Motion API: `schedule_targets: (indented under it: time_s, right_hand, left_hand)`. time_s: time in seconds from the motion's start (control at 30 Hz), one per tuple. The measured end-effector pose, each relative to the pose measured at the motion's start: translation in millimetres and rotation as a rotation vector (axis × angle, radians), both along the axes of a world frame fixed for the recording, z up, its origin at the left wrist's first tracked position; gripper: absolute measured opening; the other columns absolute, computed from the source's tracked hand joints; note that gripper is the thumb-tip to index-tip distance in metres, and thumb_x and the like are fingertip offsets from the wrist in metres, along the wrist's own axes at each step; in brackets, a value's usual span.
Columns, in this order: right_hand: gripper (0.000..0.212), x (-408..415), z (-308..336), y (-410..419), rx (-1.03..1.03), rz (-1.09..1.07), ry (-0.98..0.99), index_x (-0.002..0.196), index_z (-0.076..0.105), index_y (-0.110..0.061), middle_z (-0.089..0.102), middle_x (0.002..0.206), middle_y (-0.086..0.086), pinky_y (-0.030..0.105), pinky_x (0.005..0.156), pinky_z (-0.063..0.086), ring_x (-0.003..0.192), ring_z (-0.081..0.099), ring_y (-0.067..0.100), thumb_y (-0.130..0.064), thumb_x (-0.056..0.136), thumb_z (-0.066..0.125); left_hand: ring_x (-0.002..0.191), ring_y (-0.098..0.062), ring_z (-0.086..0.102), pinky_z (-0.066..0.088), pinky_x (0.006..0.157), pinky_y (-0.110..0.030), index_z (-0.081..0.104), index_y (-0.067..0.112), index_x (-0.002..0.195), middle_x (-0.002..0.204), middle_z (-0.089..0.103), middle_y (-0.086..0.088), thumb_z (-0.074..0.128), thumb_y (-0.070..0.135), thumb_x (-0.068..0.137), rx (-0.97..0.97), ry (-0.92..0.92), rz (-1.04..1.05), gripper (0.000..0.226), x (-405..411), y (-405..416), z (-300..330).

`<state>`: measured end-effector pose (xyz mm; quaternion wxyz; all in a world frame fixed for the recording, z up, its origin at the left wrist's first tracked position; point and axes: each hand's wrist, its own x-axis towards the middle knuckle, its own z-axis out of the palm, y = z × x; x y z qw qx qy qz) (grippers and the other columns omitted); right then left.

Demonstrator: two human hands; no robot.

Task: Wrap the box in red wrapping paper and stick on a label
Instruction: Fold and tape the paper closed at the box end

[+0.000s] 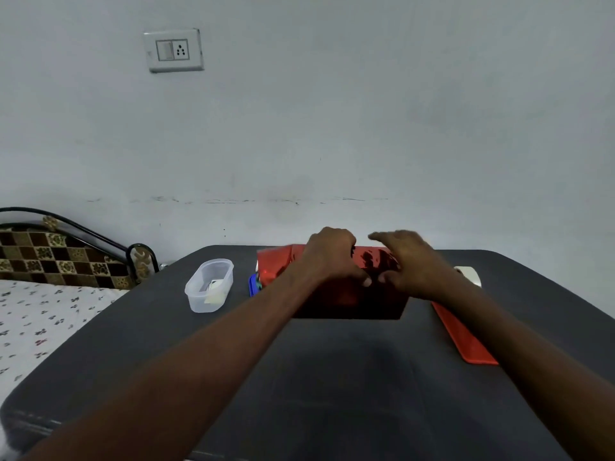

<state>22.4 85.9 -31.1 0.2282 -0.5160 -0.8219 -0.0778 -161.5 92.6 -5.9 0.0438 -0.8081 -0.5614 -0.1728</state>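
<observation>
From the head view: one box (349,294) covered in shiny red wrapping paper (276,261) sits on the far middle of the dark table (332,377), close to the wall; the paper is glossy, creased, and catches dark reflections on top, with a loose flap standing out at its left end; the near face is in shadow. Two hands are on it: the left hand (329,254) lies curled over the top with fingers bent down onto the paper, pressing it; the right hand (409,261) rests on the top right with fingers fairly straight and blurred, thumb near the left thumb. One clear plastic tub (209,286) stands left of the box, well apart; one blue object (253,285) peeks out just beside the box's left end; one flat red sheet (466,337) lies to the right; one white roll (469,274) sits behind the right wrist.
</observation>
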Motion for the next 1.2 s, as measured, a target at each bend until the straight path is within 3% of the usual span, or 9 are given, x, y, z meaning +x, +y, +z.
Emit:
schedule_targets:
  time_s: [0.13,0.3,0.53,0.63,0.7,0.77,0.87,1.07,1.2]
  right_hand:
    - [0.079,-2.2,-2.7,-2.0,-0.28,0.01,0.102,0.145,0.043,-0.021,0.06,0.126,0.005,0.03,0.086,0.045,0.108,0.057,0.021,-0.021,0.077,0.084]
    - [0.064,8.9,-25.4,2.6,-0.472,-0.023,0.259,0.131,0.05,-0.022,0.062,0.123,0.003,0.037,0.092,0.053,0.107,0.062,0.02,-0.022,0.077,0.084]
    - [0.066,34.4,-41.4,4.8,-0.63,-0.078,0.444,0.128,0.047,-0.02,0.057,0.123,0.005,0.038,0.097,0.052,0.114,0.059,0.023,-0.023,0.075,0.087]
    - [0.069,37.7,-42.8,4.4,-0.687,-0.067,0.495,0.131,0.048,-0.018,0.057,0.125,0.007,0.035,0.094,0.053,0.113,0.059,0.022,-0.018,0.074,0.087]
    - [0.068,37.2,-42.4,2.6,-0.715,-0.06,0.533,0.131,0.047,-0.017,0.056,0.125,0.008,0.033,0.09,0.053,0.112,0.059,0.023,-0.015,0.075,0.086]
    - [0.067,35.2,-43.5,1.3,-0.741,-0.05,0.556,0.131,0.046,-0.017,0.056,0.124,0.008,0.026,0.079,0.052,0.108,0.06,0.02,-0.014,0.077,0.085]
    - [0.072,32.9,-46.8,-0.1,-0.786,-0.022,0.584,0.137,0.041,-0.016,0.056,0.124,0.006,0.019,0.069,0.05,0.104,0.06,0.015,-0.015,0.079,0.083]
    - [0.076,33.5,-25.4,-0.3,-0.603,0.125,0.837,0.132,0.051,-0.02,0.064,0.124,0.006,0.042,0.097,0.055,0.113,0.065,0.02,-0.028,0.068,0.091]
    - [0.074,36.8,-6.0,0.9,-0.591,0.174,0.884,0.127,0.055,-0.023,0.068,0.118,0.009,0.045,0.095,0.056,0.108,0.069,0.024,-0.031,0.064,0.093]
  left_hand:
    - [0.096,-0.021,0.063,0.048,0.079,-0.034,0.064,0.014,0.107,0.099,0.069,0.0,0.083,0.057,0.062,-0.001,0.222,-0.064,0.064,15.1,-8.1,18.5]
    - [0.114,-0.021,0.058,0.04,0.094,-0.037,0.061,0.02,0.124,0.12,0.065,0.001,0.082,0.052,0.068,0.067,0.317,-0.069,0.068,15.0,-10.9,42.4]
    - [0.12,-0.026,0.05,0.045,0.09,-0.037,0.056,0.014,0.13,0.126,0.057,-0.005,0.075,0.056,0.074,0.242,0.027,0.059,0.073,1.9,-19.6,58.9]
    - [0.103,-0.026,0.059,0.042,0.074,-0.03,0.059,0.011,0.108,0.104,0.061,-0.002,0.079,0.054,0.071,0.149,-0.203,0.135,0.06,13.2,-25.2,57.9]
    - [0.085,-0.023,0.055,0.039,0.068,-0.029,0.05,0.014,0.082,0.079,0.051,0.004,0.081,0.05,0.071,0.111,-0.28,0.179,0.048,21.0,-26.8,59.3]
    - [0.077,-0.021,0.052,0.041,0.066,-0.029,0.047,0.015,0.075,0.072,0.047,0.005,0.083,0.044,0.07,0.103,-0.318,0.175,0.047,26.2,-26.5,62.6]
    - [0.087,-0.023,0.063,0.052,0.071,-0.031,0.064,0.01,0.094,0.088,0.065,-0.001,0.084,0.028,0.068,0.069,-0.341,0.125,0.037,31.2,-21.8,68.1]
    - [0.114,-0.02,0.059,0.052,0.094,-0.036,0.063,0.015,0.124,0.126,0.062,0.0,0.085,0.019,0.069,0.041,-0.279,-0.069,0.06,39.0,-21.7,77.3]
    - [0.116,-0.017,0.056,0.049,0.096,-0.034,0.063,0.016,0.125,0.127,0.059,0.002,0.084,0.024,0.073,0.092,-0.243,-0.148,0.057,48.4,-24.7,84.5]
